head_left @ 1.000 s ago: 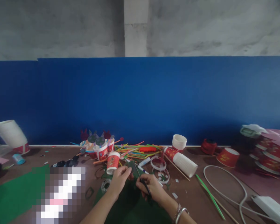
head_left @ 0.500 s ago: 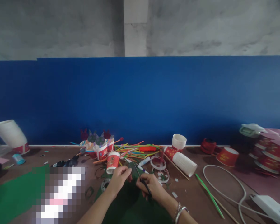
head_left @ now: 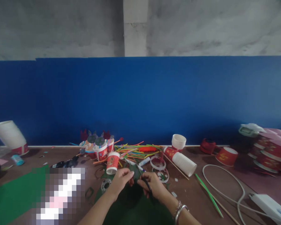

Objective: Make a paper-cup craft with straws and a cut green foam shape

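Note:
Between finger and thumb, my left hand [head_left: 122, 182] pinches a small piece of dark green paper [head_left: 134, 172]. My right hand [head_left: 152, 185] is closed round the handles of black scissors [head_left: 146, 182], whose blades point up and away from me at the paper's right edge. Whether the blades are apart is too small to tell. Below both hands spreads a large dark green sheet [head_left: 135, 207]. Just beyond my left hand, a red and white paper cup [head_left: 112, 162] leans on the table. A roll of tape [head_left: 106, 185] lies left of my left wrist.
Coloured sticks [head_left: 133, 151] lie heaped behind my hands, beside decorated cups [head_left: 100, 151]. To the right are a lying stack of white cups [head_left: 184, 163], clear tape rings [head_left: 158, 163], a white cable [head_left: 221, 165] and a power strip [head_left: 270, 206]. A green sheet [head_left: 16, 190] covers the left side.
The green paper in my left hand has turned slightly, and the scissors have shifted a little against its edge. My hands stay in nearly the same place; the whole view has moved slightly.

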`<state>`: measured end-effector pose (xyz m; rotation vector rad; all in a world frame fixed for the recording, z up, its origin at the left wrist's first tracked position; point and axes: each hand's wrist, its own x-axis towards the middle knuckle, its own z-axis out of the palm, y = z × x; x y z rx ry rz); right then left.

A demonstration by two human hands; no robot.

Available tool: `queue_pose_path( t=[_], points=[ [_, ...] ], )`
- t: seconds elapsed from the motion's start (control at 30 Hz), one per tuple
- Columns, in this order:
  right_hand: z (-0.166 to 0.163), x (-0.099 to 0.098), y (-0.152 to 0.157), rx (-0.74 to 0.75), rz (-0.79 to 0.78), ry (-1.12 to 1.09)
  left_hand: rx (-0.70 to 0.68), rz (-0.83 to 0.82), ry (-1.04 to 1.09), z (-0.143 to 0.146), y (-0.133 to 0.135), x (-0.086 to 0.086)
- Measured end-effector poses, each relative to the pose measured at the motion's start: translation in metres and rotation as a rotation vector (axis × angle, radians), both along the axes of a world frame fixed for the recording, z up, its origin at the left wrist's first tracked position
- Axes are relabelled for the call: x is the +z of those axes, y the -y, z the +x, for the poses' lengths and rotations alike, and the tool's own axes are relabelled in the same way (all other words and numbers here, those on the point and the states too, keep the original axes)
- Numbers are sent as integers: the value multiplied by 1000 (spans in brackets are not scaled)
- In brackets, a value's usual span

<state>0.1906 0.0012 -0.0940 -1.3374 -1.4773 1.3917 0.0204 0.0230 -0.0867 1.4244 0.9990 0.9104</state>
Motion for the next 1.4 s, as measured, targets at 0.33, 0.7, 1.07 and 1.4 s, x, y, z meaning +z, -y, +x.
queue_pose_path(
  t=[0.33,0.7,1.07,1.4],
  points=[
    [3,15,5,-60,-50,-113,-239,131,-218,1,14,8],
    [-5,14,5,-193,28,-168,99,-8,127,6,6,2],
    [-8,10,6,-104,71,-243,290,-4,246,16,13,0],
    [-11,6,13,192,-22,-165,478,2,345,12,6,-10]
  ],
)
